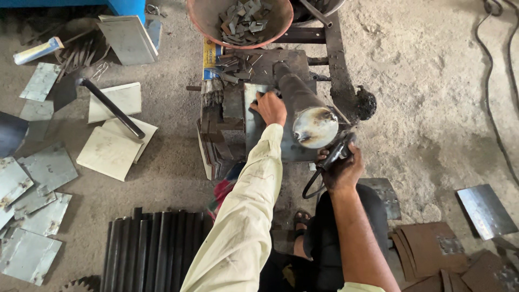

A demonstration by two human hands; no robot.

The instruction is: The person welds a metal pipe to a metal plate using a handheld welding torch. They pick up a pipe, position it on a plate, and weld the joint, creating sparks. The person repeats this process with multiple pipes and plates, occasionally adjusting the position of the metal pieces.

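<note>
The left hand (270, 107), at the end of a pale yellow sleeve, presses with bent fingers on the near edge of a grey flat steel sheet (253, 94) that lies on a dark, scorched metal workbench (338, 70). Just right of that hand a dark round steel pipe (303, 105) lies along the bench, its near end capped by a shiny, heat-stained disc that faces the camera. The right hand (340, 167) is closed around a black welding electrode holder (336, 153), held just under the near right rim of the pipe's cap; a black cable loops down from it toward the near side.

At the far edge of the bench stands a rust-red round metal bowl (208, 21) filled with small grey offcut strips; more loose strips lie scattered on the bench below it. A wire brush (212, 94) hangs at the bench's left edge.

On the gritty concrete floor (432, 108), flat grey and cream square plates (108, 151) are spread to the left, with a black bar across them. Near left lies a row of black ribbed tubes (154, 249). Near right, rusty brown plates (427, 249) are stacked beside a bare steel one. The floor to the far right is open, crossed only by a thin cable (494, 81).
</note>
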